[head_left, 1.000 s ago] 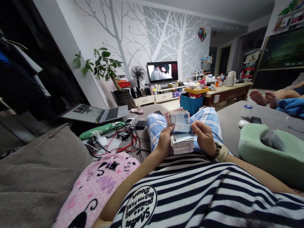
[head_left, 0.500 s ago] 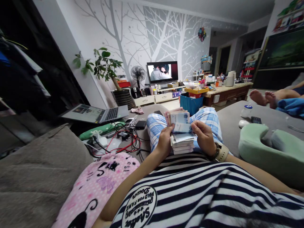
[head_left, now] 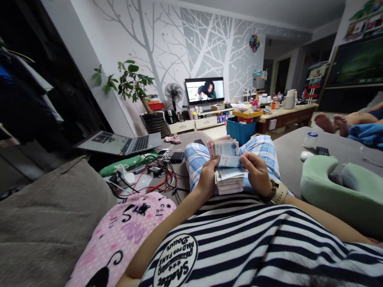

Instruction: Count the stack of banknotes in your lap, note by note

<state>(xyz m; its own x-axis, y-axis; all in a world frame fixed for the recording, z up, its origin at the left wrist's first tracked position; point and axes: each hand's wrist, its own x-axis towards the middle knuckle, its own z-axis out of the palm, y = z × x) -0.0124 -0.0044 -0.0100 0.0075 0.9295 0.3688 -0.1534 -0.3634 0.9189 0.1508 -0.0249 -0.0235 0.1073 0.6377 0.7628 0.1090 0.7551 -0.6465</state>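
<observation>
Above my lap, a thick stack of banknotes [head_left: 229, 184] is folded over, its lower half hanging toward my striped shirt. Bluish and pinkish notes [head_left: 228, 149] stand up at its far end. My left hand [head_left: 207, 175] is closed round the left side of the stack, the thumb lying on top. At the right edge of a bluish note [head_left: 229, 161], my right hand [head_left: 255, 171] pinches the paper between thumb and curled fingers. A watch [head_left: 280, 193] and a dark bracelet circle my right wrist. My palms are hidden.
An open laptop [head_left: 125, 144], tangled cables [head_left: 161, 175] and a pink cushion [head_left: 131, 223] lie to the left. On the right are a green neck pillow [head_left: 335, 183], a white mouse [head_left: 306, 155] and another person's bare feet [head_left: 332, 121]. A cluttered table [head_left: 287, 113] stands ahead.
The picture on the television has changed. My hands and the banknotes look the same as before.
</observation>
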